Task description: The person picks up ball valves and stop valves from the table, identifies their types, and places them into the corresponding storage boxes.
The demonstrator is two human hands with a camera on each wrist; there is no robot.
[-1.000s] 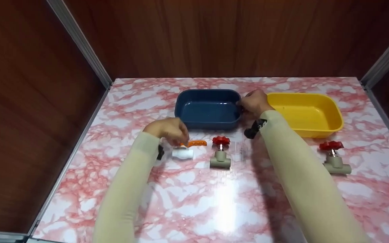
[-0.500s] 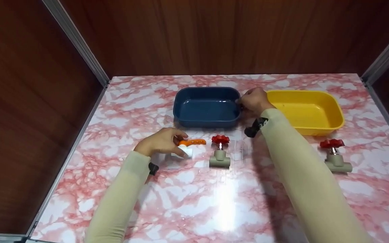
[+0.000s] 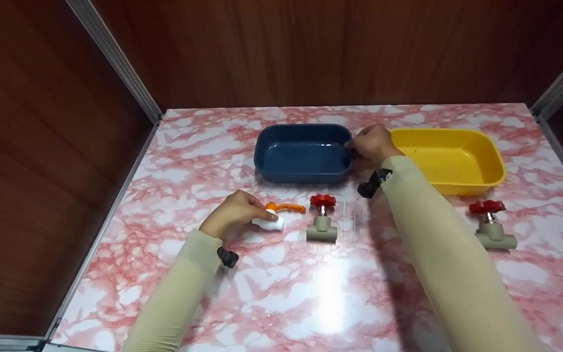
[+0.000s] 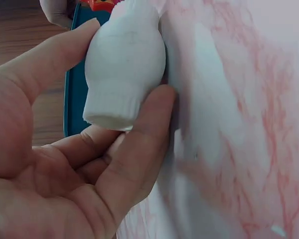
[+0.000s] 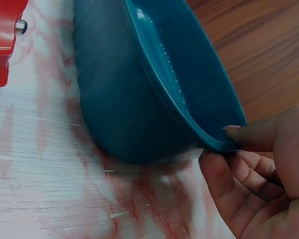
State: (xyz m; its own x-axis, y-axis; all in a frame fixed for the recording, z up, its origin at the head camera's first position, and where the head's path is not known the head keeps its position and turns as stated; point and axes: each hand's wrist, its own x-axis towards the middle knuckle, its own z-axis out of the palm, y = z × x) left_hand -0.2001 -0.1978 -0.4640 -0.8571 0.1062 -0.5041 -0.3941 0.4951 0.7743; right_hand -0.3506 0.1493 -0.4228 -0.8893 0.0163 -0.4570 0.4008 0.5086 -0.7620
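We have the white valve (image 4: 125, 64), with its orange lever (image 3: 291, 208), pinched between the thumb and fingers of the left hand (image 3: 237, 212); whether it touches the tabletop (image 3: 257, 303) we cannot tell. Beyond this grip and to its right stands the open-topped blue bin (image 3: 297, 179), inner floor visible, its right rim pinched by the right hand (image 3: 373, 143). Right of that second grip stands the open-topped yellow bin (image 3: 462, 189).

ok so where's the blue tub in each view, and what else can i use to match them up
Head: the blue tub is in the upper middle.
Left wrist: a strip at upper left, partly hidden by the left hand and white fitting.
Right wrist: large, upper middle, cut off at the top.
Shared landmark: the right hand, at top left in the left wrist view.
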